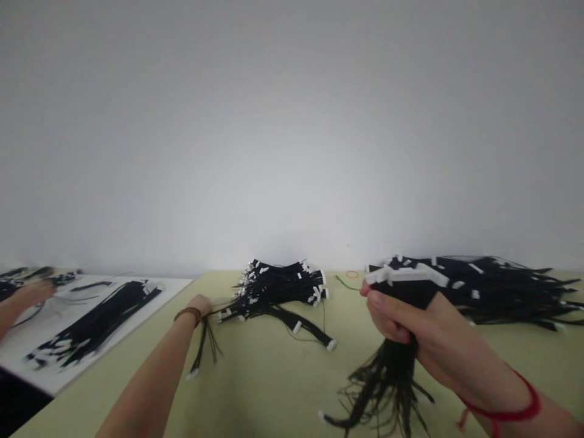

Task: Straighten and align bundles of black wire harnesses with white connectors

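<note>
My right hand [413, 325] is wrapped round a bundle of black wire harnesses [395, 365]. Their white connectors line up above the fingers, and the loose wire ends hang below. My left hand [201, 304], with a brown band at the wrist, is closed on a black wire harness [207, 344] that dangles from it, a white connector at its lower end. Thin wires stretch from this hand toward the middle pile of black harnesses [280, 286]. The left fingertips are small and slightly blurred.
Another heap of black harnesses [497, 286] lies at the right. A green strip [344, 283] and an orange ring [352, 274] are near the wall. On the left, another person's hand [39, 292] is over a white surface [150, 304] bearing more harnesses [100, 319].
</note>
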